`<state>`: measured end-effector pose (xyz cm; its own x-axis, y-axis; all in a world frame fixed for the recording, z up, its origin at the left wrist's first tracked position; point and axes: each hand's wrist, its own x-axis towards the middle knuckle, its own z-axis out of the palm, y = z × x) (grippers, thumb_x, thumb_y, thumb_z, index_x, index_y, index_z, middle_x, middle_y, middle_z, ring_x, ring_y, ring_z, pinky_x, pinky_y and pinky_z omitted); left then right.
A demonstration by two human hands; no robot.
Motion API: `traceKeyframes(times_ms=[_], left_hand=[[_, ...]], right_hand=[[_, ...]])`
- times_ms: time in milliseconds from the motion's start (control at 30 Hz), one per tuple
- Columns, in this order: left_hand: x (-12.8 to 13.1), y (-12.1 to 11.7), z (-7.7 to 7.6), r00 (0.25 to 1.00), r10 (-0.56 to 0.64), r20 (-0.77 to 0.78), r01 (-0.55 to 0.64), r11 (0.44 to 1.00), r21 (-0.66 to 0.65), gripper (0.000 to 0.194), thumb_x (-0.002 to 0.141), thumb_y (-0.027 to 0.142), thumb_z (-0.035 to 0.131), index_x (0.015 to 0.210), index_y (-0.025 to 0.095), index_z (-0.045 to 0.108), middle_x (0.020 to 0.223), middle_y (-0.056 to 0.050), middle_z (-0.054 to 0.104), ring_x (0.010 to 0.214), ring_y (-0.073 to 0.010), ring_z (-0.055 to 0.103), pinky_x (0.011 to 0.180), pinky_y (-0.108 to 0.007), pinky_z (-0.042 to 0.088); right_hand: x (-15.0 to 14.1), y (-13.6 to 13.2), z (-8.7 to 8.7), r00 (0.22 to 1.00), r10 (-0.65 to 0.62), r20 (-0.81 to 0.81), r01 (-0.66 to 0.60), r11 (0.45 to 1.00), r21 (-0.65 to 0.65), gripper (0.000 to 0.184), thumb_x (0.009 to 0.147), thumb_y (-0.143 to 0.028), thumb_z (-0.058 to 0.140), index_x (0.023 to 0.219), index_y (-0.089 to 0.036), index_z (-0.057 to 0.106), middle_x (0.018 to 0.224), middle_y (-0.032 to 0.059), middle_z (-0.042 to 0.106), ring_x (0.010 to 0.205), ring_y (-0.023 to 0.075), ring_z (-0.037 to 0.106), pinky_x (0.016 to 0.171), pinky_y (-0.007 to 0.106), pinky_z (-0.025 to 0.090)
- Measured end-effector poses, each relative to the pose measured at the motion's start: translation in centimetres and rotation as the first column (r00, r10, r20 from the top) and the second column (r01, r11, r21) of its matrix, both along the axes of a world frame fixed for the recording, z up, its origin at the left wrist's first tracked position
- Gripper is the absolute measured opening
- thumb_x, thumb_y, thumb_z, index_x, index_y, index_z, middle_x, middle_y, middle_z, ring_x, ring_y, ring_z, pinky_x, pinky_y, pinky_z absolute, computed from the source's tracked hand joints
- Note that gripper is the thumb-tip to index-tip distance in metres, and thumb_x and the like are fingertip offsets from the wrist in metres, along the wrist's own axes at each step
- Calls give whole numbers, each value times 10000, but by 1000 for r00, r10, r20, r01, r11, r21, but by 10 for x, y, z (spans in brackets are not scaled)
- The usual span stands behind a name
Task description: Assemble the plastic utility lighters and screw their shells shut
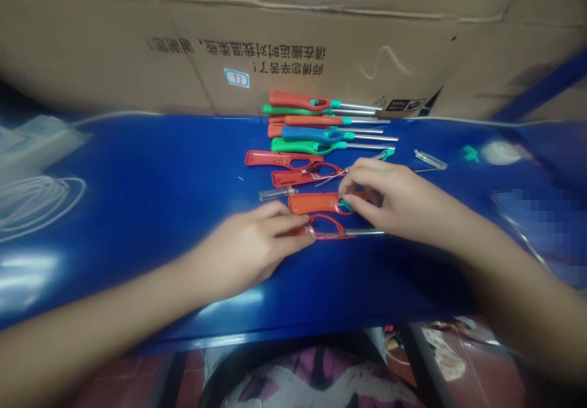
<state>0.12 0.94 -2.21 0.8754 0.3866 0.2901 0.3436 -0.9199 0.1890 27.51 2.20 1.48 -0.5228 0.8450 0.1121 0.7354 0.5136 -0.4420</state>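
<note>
My left hand (259,246) is closed, thumb and fingers pinched at the handle end of an opened red-orange stick lighter (337,232) with a metal tube. What lies under the fingertips is partly hidden. My right hand (403,203) is closed too, its thumb and fingers pinching a small green plastic piece (345,205). This piece sits at the loop of an orange lighter shell half (314,204), just beyond the lighter at my left hand. Farther back lie an opened red lighter (288,178), a red shell half (261,158) and a clear fuel tank (276,194).
Several assembled stick lighters (302,100) in red, green, orange and blue lie stacked against a cardboard box (114,47). To the right are another clear tank (431,159) and a green piece (470,153). Coiled white tubing (41,203) rests at left on the blue table (160,163).
</note>
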Motion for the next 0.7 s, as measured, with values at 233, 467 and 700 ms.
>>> traceKeyframes(times_ms=[233, 467, 700], left_hand=[[-1, 0, -2, 1000, -11, -8, 11, 1000, 20, 362, 938, 100, 552, 1267, 171, 685, 1266, -88, 710, 1114, -268, 632, 908, -429, 619], [-1, 1, -3, 1000, -7, 18, 6, 1000, 18, 329, 966, 108, 529, 1265, 155, 660, 1263, -77, 710, 1109, -261, 623, 902, -409, 617], [1, 0, -7, 988, 134, 83, -121, 982, -143, 247, 1010, 216, 530, 1221, 154, 642, 1089, -114, 712, 1051, -220, 671, 918, -379, 597]], right_hand=[[15, -1, 0, 952, -50, 302, 80, 993, -86, 179, 845, -350, 677, 947, -223, 603, 917, 34, 627, 753, 180, 541, 614, 295, 362], [14, 4, 1, 938, -11, 347, 45, 995, -93, 80, 891, -246, 617, 844, -187, 644, 939, 64, 634, 751, 171, 565, 631, 307, 391], [10, 3, 8, 994, 43, 103, -37, 997, -63, 200, 948, -247, 571, 864, -197, 746, 878, 63, 729, 790, 190, 647, 714, 327, 457]])
